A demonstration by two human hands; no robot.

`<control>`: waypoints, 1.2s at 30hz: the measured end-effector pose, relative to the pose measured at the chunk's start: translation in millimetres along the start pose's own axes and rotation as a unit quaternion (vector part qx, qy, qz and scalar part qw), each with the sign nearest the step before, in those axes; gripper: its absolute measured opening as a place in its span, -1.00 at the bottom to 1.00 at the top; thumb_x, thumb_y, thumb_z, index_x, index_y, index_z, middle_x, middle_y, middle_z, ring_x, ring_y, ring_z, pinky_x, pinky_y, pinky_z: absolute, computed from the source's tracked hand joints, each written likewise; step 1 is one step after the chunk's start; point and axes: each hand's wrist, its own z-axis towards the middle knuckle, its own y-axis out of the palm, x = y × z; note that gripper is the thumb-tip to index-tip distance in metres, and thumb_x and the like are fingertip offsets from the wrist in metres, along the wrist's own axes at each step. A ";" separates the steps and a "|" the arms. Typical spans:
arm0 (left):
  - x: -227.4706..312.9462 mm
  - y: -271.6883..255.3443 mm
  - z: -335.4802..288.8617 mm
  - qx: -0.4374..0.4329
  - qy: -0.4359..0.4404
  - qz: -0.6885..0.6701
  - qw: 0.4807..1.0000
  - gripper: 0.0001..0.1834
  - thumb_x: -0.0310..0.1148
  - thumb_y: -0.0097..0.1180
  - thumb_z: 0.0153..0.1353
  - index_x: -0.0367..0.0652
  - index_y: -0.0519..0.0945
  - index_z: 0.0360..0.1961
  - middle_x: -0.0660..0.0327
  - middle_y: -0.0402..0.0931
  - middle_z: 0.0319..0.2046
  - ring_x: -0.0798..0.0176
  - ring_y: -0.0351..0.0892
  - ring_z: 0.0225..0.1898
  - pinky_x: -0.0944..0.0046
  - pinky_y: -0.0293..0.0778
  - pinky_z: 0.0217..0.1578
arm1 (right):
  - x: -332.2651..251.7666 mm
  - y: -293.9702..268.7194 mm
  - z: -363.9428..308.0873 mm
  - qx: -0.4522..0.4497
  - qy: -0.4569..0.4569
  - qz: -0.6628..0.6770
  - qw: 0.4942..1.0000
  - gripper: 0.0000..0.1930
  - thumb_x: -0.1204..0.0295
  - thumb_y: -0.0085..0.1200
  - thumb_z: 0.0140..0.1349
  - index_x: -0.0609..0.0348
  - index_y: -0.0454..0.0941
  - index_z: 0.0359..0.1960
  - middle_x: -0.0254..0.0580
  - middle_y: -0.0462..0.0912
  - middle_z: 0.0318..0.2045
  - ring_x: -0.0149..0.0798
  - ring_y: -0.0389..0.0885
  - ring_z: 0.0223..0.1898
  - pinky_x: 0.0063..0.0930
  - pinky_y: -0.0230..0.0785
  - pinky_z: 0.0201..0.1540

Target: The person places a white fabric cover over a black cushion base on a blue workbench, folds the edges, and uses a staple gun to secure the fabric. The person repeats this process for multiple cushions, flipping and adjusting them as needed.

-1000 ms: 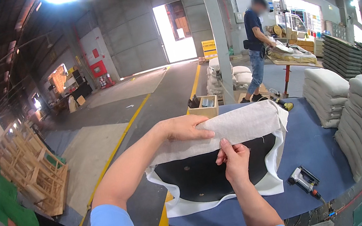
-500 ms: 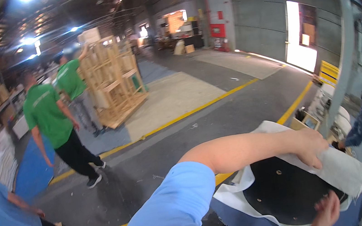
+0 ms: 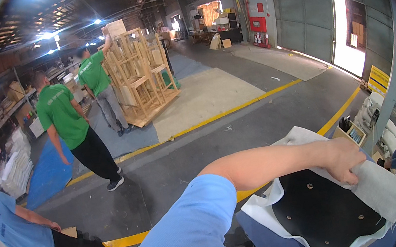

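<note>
My left hand (image 3: 345, 161) reaches across from the blue sleeve at the lower middle, fingers closed on the edge of a light grey fabric (image 3: 382, 189). That fabric is folded over the far right side of a black panel (image 3: 315, 213), which has several small round holes. Soft white padding (image 3: 265, 217) shows around the panel's left and near edges. The whole piece lies on a dark blue surface (image 3: 258, 238) at the lower right. My right hand is out of view.
Two people in green shirts (image 3: 64, 113) stand at the left, one beside a wooden pallet (image 3: 156, 111) stacked with wooden frames (image 3: 136, 71). A person in light blue (image 3: 21, 226) is at the lower left. Yellow lines (image 3: 227, 115) cross the floor. A grey post (image 3: 391, 93) rises at right.
My right hand has left the view from beside the black panel's near edge. My left hand stays on the fabric. The view has shifted, and the people at left appear farther right.
</note>
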 end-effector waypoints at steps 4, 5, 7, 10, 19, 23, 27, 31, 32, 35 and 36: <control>3.9 -6.0 -2.3 0.004 0.000 0.006 1.000 -0.41 0.04 0.32 0.14 -0.36 0.60 -0.13 -0.18 0.68 -0.25 -0.27 0.70 -0.14 -0.12 0.60 -0.09 | 7.0 5.5 -6.1 0.026 -0.038 -0.106 0.993 -0.43 0.23 0.32 0.09 0.20 0.53 0.14 0.07 0.67 -0.05 0.12 0.67 -0.03 0.00 0.57 -0.01; 3.8 -5.3 -4.2 0.001 -0.002 0.005 1.000 -0.41 0.04 0.32 0.14 -0.36 0.60 -0.13 -0.18 0.68 -0.25 -0.27 0.70 -0.14 -0.12 0.60 -0.08 | 8.3 5.2 -8.5 0.040 -0.053 -0.136 0.989 -0.39 0.22 0.32 0.07 0.19 0.51 0.17 0.09 0.67 -0.02 0.16 0.68 0.01 0.03 0.58 0.03; 2.8 -6.2 -7.2 0.014 0.007 -0.003 1.000 -0.41 0.05 0.32 0.15 -0.35 0.60 -0.13 -0.18 0.68 -0.23 -0.27 0.70 -0.13 -0.12 0.59 -0.08 | 8.6 4.4 -13.0 0.116 -0.058 -0.149 0.980 -0.37 0.18 0.32 0.03 0.17 0.52 0.15 0.10 0.68 -0.01 0.20 0.69 0.05 0.09 0.58 0.03; 3.3 -6.2 -14.0 0.016 0.004 -0.010 1.000 -0.41 0.04 0.32 0.16 -0.35 0.60 -0.12 -0.19 0.67 -0.22 -0.27 0.70 -0.11 -0.12 0.59 -0.07 | 3.8 -8.3 -6.6 0.026 -0.008 -0.058 0.998 -0.38 0.24 0.34 0.03 0.19 0.51 0.16 0.10 0.68 -0.07 0.18 0.69 -0.03 0.05 0.58 -0.03; -5.5 0.0 -15.5 0.014 -0.014 -0.009 1.000 -0.42 0.03 0.30 0.14 -0.35 0.61 -0.12 -0.19 0.67 -0.23 -0.27 0.70 -0.11 -0.11 0.60 -0.06 | -49.3 -123.1 3.9 0.143 -0.041 0.277 0.949 -0.38 0.40 0.38 0.06 0.23 0.48 0.21 0.02 0.66 -0.09 -0.02 0.67 -0.15 -0.14 0.59 -0.17; -6.5 -5.6 -15.1 -0.004 -0.023 -0.015 1.000 -0.40 0.04 0.27 0.14 -0.35 0.62 -0.09 -0.20 0.66 -0.16 -0.25 0.70 -0.06 -0.08 0.60 -0.03 | -84.8 -201.6 -26.9 0.153 -0.093 0.413 0.893 -0.37 0.47 0.40 0.07 0.25 0.47 0.23 -0.02 0.65 -0.10 -0.10 0.66 -0.21 -0.22 0.59 -0.23; -5.3 -0.3 -10.6 0.029 -0.001 0.005 1.000 -0.35 0.07 0.24 0.16 -0.36 0.63 0.01 -0.19 0.63 -0.03 -0.18 0.67 0.05 -0.05 0.58 0.06 | -97.3 -248.9 -73.9 0.098 -0.137 0.513 0.842 -0.36 0.54 0.42 0.09 0.28 0.46 0.25 -0.06 0.64 -0.11 -0.19 0.65 -0.26 -0.30 0.59 -0.29; -1.9 7.0 -10.3 0.021 -0.001 0.009 1.000 -0.33 0.10 0.24 0.13 -0.32 0.68 0.02 -0.19 0.66 0.00 -0.16 0.68 0.07 -0.05 0.58 0.09 | -162.2 -280.9 -114.1 0.014 -0.074 0.649 0.757 -0.35 0.55 0.44 0.13 0.30 0.44 0.28 -0.07 0.62 -0.10 -0.25 0.65 -0.30 -0.35 0.60 -0.33; 1.6 4.0 -7.8 0.025 0.006 0.007 1.000 -0.33 0.11 0.25 0.11 -0.30 0.71 0.00 -0.20 0.68 -0.01 -0.17 0.70 0.05 -0.06 0.59 0.08 | -166.3 -277.9 -113.6 0.005 -0.087 0.649 0.756 -0.35 0.50 0.44 0.16 0.32 0.43 0.28 -0.07 0.62 -0.10 -0.25 0.65 -0.31 -0.36 0.60 -0.34; 9.0 5.6 -6.2 0.034 0.016 0.020 0.999 -0.32 0.11 0.26 0.08 -0.31 0.71 -0.02 -0.19 0.69 -0.03 -0.17 0.71 0.04 -0.06 0.60 0.06 | -172.0 -254.7 -95.3 -0.043 -0.121 0.661 0.739 -0.33 0.38 0.43 0.23 0.38 0.39 0.30 -0.04 0.62 -0.09 -0.23 0.65 -0.34 -0.36 0.59 -0.38; 11.6 4.2 -8.1 0.012 0.014 0.025 1.000 -0.31 0.11 0.27 0.10 -0.33 0.68 0.02 -0.18 0.67 0.00 -0.17 0.69 0.06 -0.05 0.59 0.09 | -197.6 -264.6 -97.2 -0.007 -0.159 0.695 0.701 -0.35 0.37 0.41 0.27 0.41 0.38 0.28 -0.02 0.62 -0.15 -0.25 0.65 -0.41 -0.39 0.58 -0.41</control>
